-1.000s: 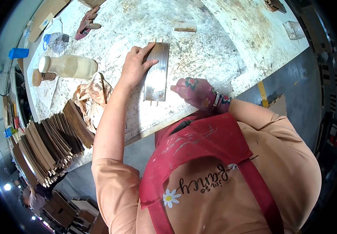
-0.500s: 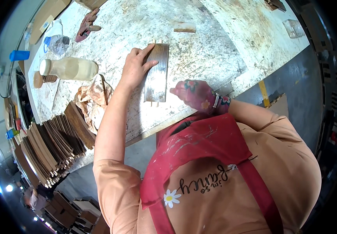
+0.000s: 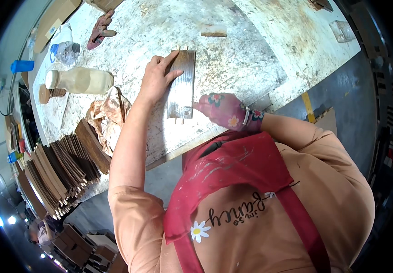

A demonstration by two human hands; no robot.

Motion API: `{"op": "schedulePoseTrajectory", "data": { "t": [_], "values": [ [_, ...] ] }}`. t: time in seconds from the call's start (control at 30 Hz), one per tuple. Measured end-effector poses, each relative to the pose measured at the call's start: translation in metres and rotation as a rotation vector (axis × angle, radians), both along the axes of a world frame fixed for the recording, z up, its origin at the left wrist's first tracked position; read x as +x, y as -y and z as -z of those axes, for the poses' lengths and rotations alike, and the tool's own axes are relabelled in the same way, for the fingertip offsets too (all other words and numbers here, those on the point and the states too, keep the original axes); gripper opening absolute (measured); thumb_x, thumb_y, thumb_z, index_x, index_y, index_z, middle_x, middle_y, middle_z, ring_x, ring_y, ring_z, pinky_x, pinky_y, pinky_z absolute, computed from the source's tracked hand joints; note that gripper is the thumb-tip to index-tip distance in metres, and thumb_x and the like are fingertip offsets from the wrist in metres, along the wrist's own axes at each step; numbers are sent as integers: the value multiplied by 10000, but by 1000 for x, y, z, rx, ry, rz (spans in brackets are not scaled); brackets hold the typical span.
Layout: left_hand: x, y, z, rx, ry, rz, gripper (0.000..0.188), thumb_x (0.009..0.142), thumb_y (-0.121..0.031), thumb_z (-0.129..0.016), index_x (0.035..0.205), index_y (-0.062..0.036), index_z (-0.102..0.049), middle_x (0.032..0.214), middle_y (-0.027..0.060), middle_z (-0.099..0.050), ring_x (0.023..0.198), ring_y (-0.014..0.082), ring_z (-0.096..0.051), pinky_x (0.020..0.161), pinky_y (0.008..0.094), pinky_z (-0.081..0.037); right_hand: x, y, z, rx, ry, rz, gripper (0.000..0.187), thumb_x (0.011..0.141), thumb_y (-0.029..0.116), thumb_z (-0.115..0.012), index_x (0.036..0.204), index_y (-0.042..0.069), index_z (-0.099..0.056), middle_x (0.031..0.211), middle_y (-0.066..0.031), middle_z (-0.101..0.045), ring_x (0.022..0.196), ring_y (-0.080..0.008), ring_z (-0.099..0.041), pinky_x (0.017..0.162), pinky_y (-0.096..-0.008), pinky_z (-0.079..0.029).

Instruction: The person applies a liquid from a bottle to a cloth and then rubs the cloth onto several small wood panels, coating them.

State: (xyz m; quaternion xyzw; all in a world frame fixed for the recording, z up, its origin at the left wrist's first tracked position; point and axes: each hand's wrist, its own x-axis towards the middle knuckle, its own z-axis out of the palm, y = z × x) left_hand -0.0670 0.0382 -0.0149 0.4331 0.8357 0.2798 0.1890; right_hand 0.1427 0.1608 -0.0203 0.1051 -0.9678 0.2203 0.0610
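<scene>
A dark brown ribbed wooden panel [image 3: 181, 86] lies lengthwise on the table, with pale dowel pins jutting from both short ends. My bare left hand [image 3: 157, 78] rests along its left edge. The index finger stretches to the far corner and the thumb lies spread across the face. My right hand [image 3: 221, 109], in a pink flowered glove, is closed at the panel's near right edge. Its fingertips meet the panel there, and whatever they pinch, if anything, is hidden.
On the left stand many similar dark panels [image 3: 60, 173] in a row, beside a stained crumpled cloth [image 3: 109, 116]. A jar of pale liquid [image 3: 80, 81] lies on its side. Farther off are a stained glove [image 3: 101, 32], a small block [image 3: 213, 30] and a clear container [image 3: 342, 32].
My gloved right hand has moved left, from beside the panel to its near right edge. My left hand keeps its place on the panel.
</scene>
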Motion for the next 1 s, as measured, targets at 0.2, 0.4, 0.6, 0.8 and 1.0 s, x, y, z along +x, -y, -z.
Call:
{"op": "schedulePoseTrajectory", "data": {
  "t": [0.2,0.4,0.6,0.8,1.0],
  "values": [
    [1,-2,-5,-15,-5,0,587,825,-300,-736,1372,-193,-553,1006,163,-562,953,331,-558,892,397,-458,-14,-7,-7,20,75,75,376,836,85,-549,1203,156,-595,973,-45,-609,819,-222,-638,628,-365,-537],
    [0,-1,-3,-5,-17,6,590,820,-297,-741,1370,-191,-554,1007,168,-565,943,329,-562,881,393,-462,-4,2,-10,-21,107,-7,215,908,138,-492,1081,119,-618,978,-70,-624,877,-248,-657,684,-384,-544],
    [0,-1,-3,4,-17,7,591,818,-300,-742,1368,-189,-557,1005,171,-567,941,331,-565,880,394,-463,-2,4,-4,1,77,-6,215,900,135,-497,1077,120,-619,992,-73,-629,872,-238,-660,667,-371,-551],
    [0,-1,-1,-7,-13,11,593,817,-312,-741,1367,-190,-557,997,172,-566,937,331,-564,878,396,-463,-9,-1,-2,56,90,65,199,881,129,-515,1046,132,-627,1005,-53,-623,856,-233,-662,629,-363,-555],
    [-1,-1,-1,-3,-20,17,581,832,-272,-731,1377,-188,-548,1000,146,-550,931,296,-560,879,373,-458,-12,-4,-3,23,88,-20,371,854,92,-535,1216,143,-595,1028,-63,-621,865,-247,-648,697,-373,-545]
  ]
}}
